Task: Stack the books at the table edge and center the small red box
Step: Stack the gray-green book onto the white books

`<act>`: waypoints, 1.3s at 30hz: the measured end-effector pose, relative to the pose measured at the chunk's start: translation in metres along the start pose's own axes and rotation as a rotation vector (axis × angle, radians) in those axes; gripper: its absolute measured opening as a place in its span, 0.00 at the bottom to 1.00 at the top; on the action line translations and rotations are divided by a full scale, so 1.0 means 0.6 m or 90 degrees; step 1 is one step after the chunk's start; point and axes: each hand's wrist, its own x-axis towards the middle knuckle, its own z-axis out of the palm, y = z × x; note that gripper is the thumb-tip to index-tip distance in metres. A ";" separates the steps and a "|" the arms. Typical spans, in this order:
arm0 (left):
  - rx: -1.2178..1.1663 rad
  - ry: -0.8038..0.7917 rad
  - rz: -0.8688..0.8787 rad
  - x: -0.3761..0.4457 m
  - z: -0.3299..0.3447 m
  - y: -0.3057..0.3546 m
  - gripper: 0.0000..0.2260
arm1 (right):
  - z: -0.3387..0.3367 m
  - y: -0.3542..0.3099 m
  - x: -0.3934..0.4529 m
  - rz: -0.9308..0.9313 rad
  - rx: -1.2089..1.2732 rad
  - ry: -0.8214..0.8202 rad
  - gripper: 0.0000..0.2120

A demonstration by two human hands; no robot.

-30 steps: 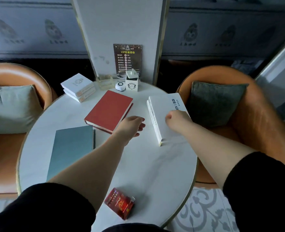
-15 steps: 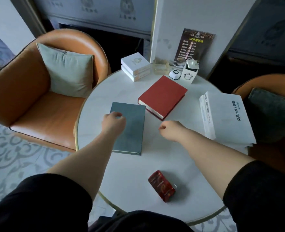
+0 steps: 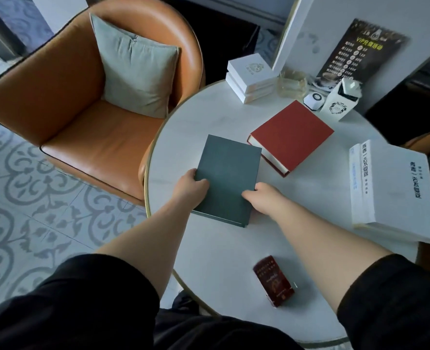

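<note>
We had both hands on the green book (image 3: 227, 176), which lay flat on the left part of the round white table (image 3: 317, 198). Our left hand (image 3: 190, 189) gripped its left edge, thumb on the cover and fingers out of sight under or behind the edge, and our right hand (image 3: 264, 198) closed on its right edge near the lower corner, fingertips on the cover. Whether the book was lifted off the table we could not tell. The red book (image 3: 290, 137) lay just beside the green one, up and to the right, its page edges facing us. The white book (image 3: 395, 190) sat at the right edge of the table, its near corner hanging over the rim, apparently on top of another white volume. The small red box (image 3: 274, 280) lay near the table's front edge, well apart from the books, between our two forearms. At the far side of the table stood a stack of white boxes (image 3: 253, 77), a glass dish (image 3: 292, 84), a small white round gadget (image 3: 314, 98), and a white carton (image 3: 341, 102) in front of a dark price sign (image 3: 357, 51). An orange armchair (image 3: 67, 117) with a grey cushion (image 3: 138, 74) stood to the left.
</note>
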 end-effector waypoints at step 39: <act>-0.053 -0.355 0.237 -0.232 0.526 0.375 0.07 | -0.484 0.435 -0.207 0.116 0.191 0.490 0.14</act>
